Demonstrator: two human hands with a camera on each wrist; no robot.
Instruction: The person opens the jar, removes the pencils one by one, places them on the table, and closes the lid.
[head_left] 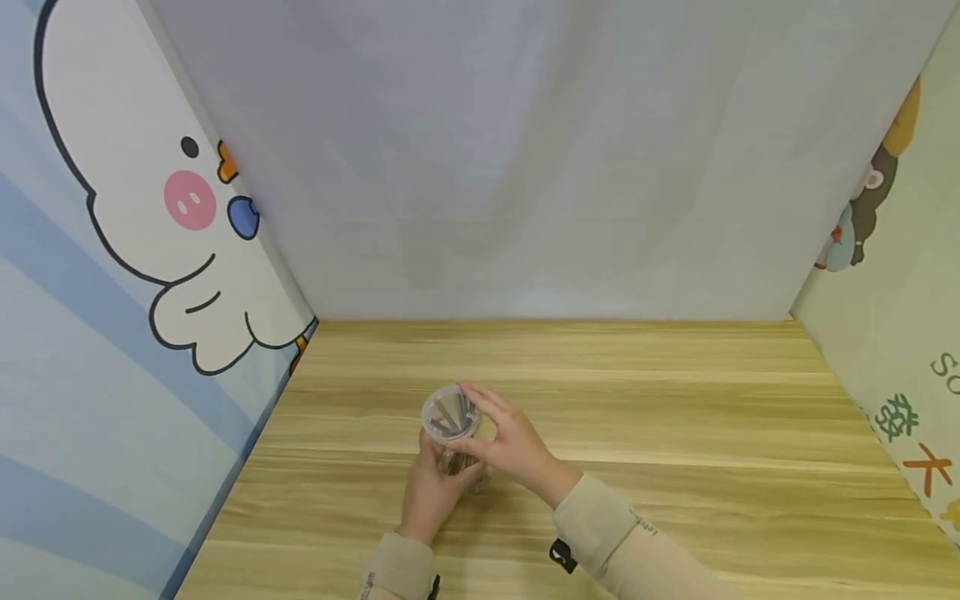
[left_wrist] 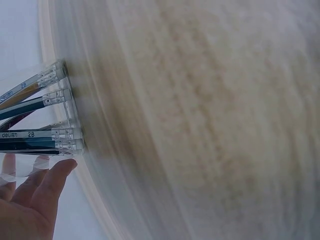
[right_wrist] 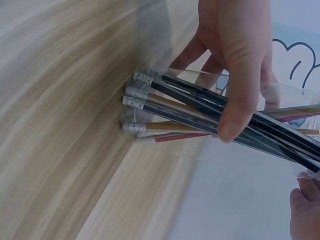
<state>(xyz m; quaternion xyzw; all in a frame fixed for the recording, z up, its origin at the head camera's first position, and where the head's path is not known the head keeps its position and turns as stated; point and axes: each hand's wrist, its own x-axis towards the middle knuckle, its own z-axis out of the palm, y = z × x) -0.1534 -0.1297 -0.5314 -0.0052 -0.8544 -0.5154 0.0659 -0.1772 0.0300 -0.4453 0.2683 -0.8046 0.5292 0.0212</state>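
A clear round tub (head_left: 454, 460) of pencils stands upright on the table, topped by a translucent lid (head_left: 448, 410). My left hand (head_left: 431, 493) wraps its fingers and thumb around the tub's side. With thumb and fingers spread across it, my right hand (head_left: 517, 446) grips the lid by its rim. Dark, yellow and red pencils (right_wrist: 190, 117) show through the wall in the right wrist view, their eraser ends down. In the left wrist view, metal ferrules (left_wrist: 62, 134) of the pencils sit near the tub's bottom; some of these pencils are marked 2B.
The wood-grain table (head_left: 675, 400) runs back to a plain pale wall (head_left: 540, 167). A cartoon-printed panel (head_left: 112, 250) borders the left side, and another printed panel (head_left: 892, 333) borders the right.
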